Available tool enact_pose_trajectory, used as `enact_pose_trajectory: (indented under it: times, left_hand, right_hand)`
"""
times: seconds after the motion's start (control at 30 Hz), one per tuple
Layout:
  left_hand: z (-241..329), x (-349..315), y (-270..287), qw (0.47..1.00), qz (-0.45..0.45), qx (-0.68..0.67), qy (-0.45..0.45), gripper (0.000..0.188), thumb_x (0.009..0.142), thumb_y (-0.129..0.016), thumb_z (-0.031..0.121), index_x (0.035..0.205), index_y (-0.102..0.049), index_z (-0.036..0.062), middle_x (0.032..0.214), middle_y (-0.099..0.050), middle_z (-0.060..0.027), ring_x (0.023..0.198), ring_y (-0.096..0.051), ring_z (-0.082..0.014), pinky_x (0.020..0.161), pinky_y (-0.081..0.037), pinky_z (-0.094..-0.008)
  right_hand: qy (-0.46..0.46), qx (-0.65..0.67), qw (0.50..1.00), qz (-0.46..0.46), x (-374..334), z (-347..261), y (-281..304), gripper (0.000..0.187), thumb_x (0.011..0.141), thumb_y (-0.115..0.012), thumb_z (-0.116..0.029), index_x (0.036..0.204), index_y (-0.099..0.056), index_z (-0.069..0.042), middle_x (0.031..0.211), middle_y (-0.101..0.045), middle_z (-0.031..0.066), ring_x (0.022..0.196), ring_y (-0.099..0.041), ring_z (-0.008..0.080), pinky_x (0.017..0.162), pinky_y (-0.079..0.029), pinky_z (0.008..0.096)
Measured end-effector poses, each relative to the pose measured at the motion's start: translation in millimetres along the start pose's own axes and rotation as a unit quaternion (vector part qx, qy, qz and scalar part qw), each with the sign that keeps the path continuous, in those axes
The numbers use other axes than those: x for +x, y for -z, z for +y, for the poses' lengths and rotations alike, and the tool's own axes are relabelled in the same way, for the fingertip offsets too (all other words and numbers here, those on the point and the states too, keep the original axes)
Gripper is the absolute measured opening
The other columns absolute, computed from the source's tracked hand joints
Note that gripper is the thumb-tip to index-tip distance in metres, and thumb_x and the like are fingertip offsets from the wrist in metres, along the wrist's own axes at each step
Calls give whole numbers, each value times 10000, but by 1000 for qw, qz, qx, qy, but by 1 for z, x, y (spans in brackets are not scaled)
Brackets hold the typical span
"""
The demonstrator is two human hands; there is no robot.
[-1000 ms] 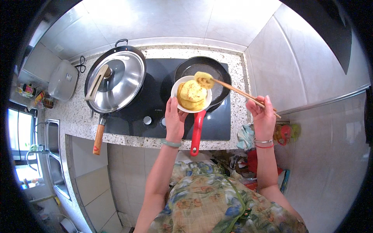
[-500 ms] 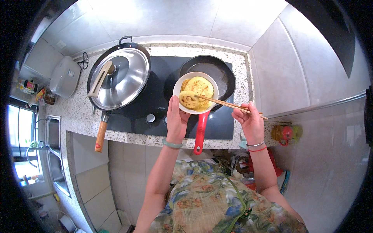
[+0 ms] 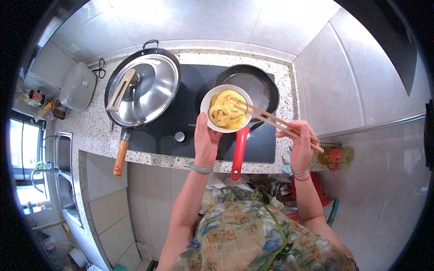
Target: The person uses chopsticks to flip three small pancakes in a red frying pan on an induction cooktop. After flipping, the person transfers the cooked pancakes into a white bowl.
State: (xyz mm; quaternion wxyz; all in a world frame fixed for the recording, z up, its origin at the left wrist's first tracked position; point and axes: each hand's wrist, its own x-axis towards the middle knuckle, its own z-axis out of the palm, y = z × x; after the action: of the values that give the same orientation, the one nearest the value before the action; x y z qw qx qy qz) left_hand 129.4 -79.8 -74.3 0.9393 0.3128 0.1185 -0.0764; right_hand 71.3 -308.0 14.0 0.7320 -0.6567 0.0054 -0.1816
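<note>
My left hand [image 3: 207, 145] grips a white bowl [image 3: 204, 106] by its near-left rim and holds it above the hob, partly over the frying pan. Several yellow pancakes [image 3: 229, 105] with browned patches lie in the bowl, a small round one at the lower left. In my right hand [image 3: 302, 142] is a pair of wooden chopsticks [image 3: 280, 124], fingers closed around their upper part. The chopstick tips reach over the bowl's right rim beside the pancakes; whether they touch is unclear. Behind the bowl sits a black frying pan [image 3: 260, 86] with a red handle [image 3: 239, 153] pointing toward me.
A wok with a steel lid [image 3: 156, 90] stands on the left of the black hob [image 3: 192, 74], a wooden utensil [image 3: 121, 92] lying across it. Its wooden handle [image 3: 120, 158] juts past the counter edge. A white appliance [image 3: 77, 88] and a sink [image 3: 64, 156] are further left.
The chopstick tips have drawn back from the small pancake toward the bowl's right rim, and my right hand has shifted right. The small pancake now lies flatter. The bowl stays almost in place.
</note>
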Motion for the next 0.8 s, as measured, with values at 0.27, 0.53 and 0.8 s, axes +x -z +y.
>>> enact_pose_trajectory:
  times: [0.27,0.53,0.8]
  left_hand:
    - [9,0,11,1000,15,21,-10,443,1053,-448,378,1365,-476,66,1338,-587,-72,1194,-610,-192,985,-519,-353]
    - [21,-4,21,999,21,31,-6,443,1051,-447,387,1371,-472,82,1335,-588,-65,1200,-602,-181,991,-512,-351]
    - [27,-3,23,999,24,40,6,439,1052,-447,387,1369,-472,84,1316,-596,-53,1187,-608,-169,974,-526,-340]
  right_hand:
    - [211,-400,885,-115,8,69,-13,150,917,-616,-51,1057,-661,-20,999,-630,115,964,-632,266,858,-514,364]
    - [286,-518,764,-258,40,120,5,297,806,-668,-87,1102,-646,-60,1106,-580,121,1029,-607,303,907,-515,389]
    - [219,-553,732,-332,43,115,8,387,747,-676,-58,1133,-649,-73,1235,-549,122,1118,-573,308,1000,-475,388]
